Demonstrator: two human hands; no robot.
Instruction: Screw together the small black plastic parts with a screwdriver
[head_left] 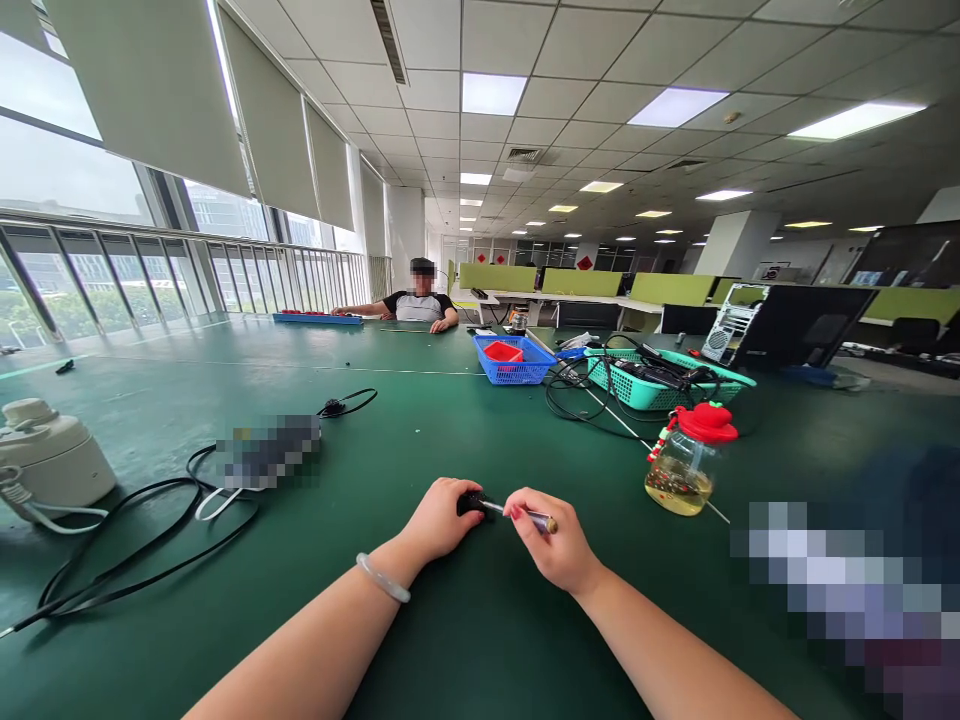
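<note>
My left hand (436,518), with a pale bangle (383,578) at its wrist, is closed around a small black object (471,503) on the green table. Its kind cannot be made out, since the fingers cover part of it. In my right hand (561,545) is a slim screwdriver (541,521) with a silver shaft and a gold-coloured end, pinched between thumb and fingers. The shaft points left, and its tip meets or nearly meets the black object.
Right of my hands stands a glass bottle (679,475) with a red lid. Beyond are a blue basket (516,372) and a teal basket (637,390) of cables. A black cable (124,490) and a white device (56,455) lie left. Across the table sits a person (418,305).
</note>
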